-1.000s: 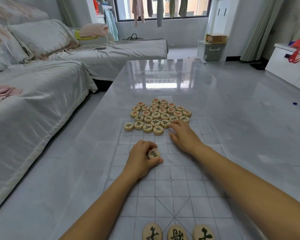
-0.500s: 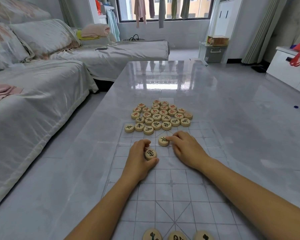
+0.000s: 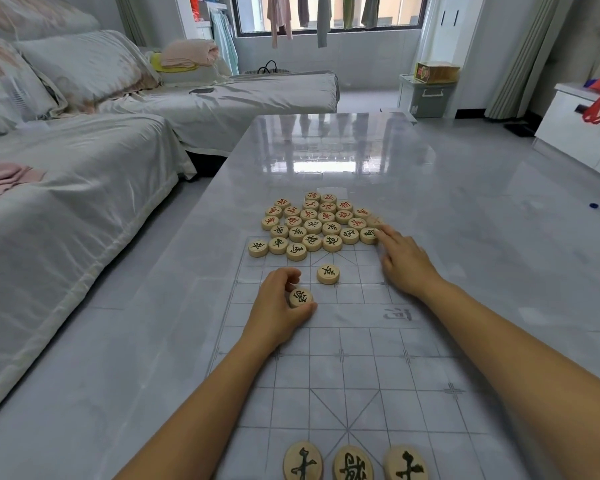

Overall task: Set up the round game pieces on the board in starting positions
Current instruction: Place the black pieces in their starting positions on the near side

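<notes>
A pale gridded game board (image 3: pixel 361 362) lies on the grey table. Several round wooden pieces with red or black characters sit in a cluster (image 3: pixel 317 225) at the board's far end. One black-marked piece (image 3: pixel 328 274) lies alone just in front of the cluster. My left hand (image 3: pixel 279 308) rests on the board and grips another black-marked piece (image 3: pixel 300 297) between thumb and fingers. My right hand (image 3: pixel 404 263) reaches to the cluster's right edge, with a fingertip touching a piece (image 3: pixel 368 235) there. Three black-marked pieces (image 3: pixel 354 462) stand in a row at the board's near edge.
The glossy grey table (image 3: pixel 482 271) extends far beyond the board. A covered sofa (image 3: pixel 66 188) runs along the left. A white cabinet (image 3: pixel 575 126) stands at the right and a storage box (image 3: pixel 426 95) beyond the table's far end.
My right hand dragged one black piece out of the cluster, released it on the board, then moved back up to the cluster's right edge. My left hand kept its piece and barely moved.
</notes>
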The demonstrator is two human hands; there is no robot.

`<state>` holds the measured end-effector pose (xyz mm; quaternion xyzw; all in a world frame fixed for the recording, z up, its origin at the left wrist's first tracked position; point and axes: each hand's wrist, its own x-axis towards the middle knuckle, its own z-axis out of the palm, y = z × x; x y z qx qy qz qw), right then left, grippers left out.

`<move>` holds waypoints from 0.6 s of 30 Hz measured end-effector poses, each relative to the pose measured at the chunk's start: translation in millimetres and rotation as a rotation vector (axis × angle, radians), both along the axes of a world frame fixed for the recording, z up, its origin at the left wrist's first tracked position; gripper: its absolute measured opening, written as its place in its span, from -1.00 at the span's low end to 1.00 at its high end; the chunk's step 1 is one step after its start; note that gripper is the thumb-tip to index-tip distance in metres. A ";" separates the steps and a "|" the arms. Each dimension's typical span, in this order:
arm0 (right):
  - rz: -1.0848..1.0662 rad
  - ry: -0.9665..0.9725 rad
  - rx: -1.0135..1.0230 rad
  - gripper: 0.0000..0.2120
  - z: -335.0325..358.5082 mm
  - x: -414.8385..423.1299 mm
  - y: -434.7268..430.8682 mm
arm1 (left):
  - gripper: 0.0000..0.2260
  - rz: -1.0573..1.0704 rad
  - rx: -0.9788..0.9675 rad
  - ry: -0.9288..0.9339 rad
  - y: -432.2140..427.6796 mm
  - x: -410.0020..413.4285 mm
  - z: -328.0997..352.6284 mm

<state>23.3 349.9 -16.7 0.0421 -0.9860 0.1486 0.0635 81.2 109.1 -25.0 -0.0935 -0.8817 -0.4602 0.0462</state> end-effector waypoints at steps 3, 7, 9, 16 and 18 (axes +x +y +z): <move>0.006 -0.038 0.049 -0.52 -5.1 -1.5 -1.3 | -0.55 -0.008 -0.018 0.004 0.3 -0.5 0.0; -0.004 -0.008 -0.032 -0.54 -8.3 1.5 0.4 | -0.54 -0.006 -0.038 0.000 0.3 -0.2 0.5; -0.010 0.005 -0.078 -0.56 -7.4 3.7 0.7 | -0.54 -0.003 -0.046 -0.005 0.5 0.5 1.7; -0.012 0.011 -0.180 -0.57 -2.7 7.9 0.6 | -0.52 -0.001 -0.093 -0.033 3.9 3.5 6.4; -0.014 0.010 -0.217 -0.57 -1.4 8.6 0.6 | -0.52 -0.002 -0.092 -0.036 3.9 4.9 5.6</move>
